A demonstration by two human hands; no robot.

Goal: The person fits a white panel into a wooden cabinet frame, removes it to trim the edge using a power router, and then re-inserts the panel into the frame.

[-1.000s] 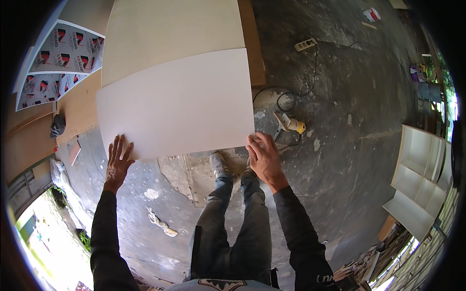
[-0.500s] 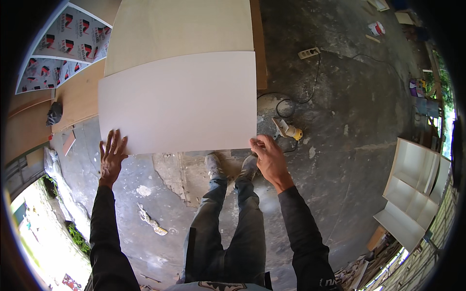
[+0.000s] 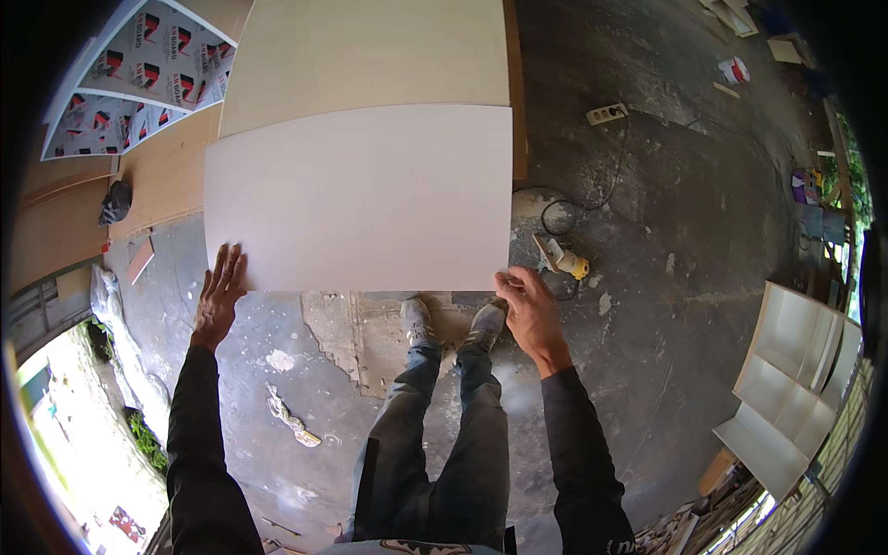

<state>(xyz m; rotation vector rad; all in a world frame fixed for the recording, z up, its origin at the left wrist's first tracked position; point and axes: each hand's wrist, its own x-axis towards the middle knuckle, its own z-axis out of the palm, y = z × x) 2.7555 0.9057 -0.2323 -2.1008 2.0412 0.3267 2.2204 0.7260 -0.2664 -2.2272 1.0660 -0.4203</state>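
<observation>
A large white panel [image 3: 361, 199] lies flat in front of me over a pale plywood sheet [image 3: 370, 55]. My left hand [image 3: 222, 294] rests on its near left corner, fingers stretched out over the top face and wrist at the edge. At the near right corner, my right hand [image 3: 529, 310] pinches the panel with bent fingers. The underside of the panel is hidden, as is whatever the right fingertips touch below it.
Right of the panel, a yellow power tool [image 3: 566, 259] lies on the concrete floor, its black cord running near a power strip [image 3: 607, 115]. An open white cabinet [image 3: 786, 379] stands at the right. Crumpled plastic [image 3: 294, 418] lies left of my legs.
The whole view has shifted slightly, so panel and floor things appear further right. The fingers of my left hand are closer together. My right hand stays at the panel's corner.
</observation>
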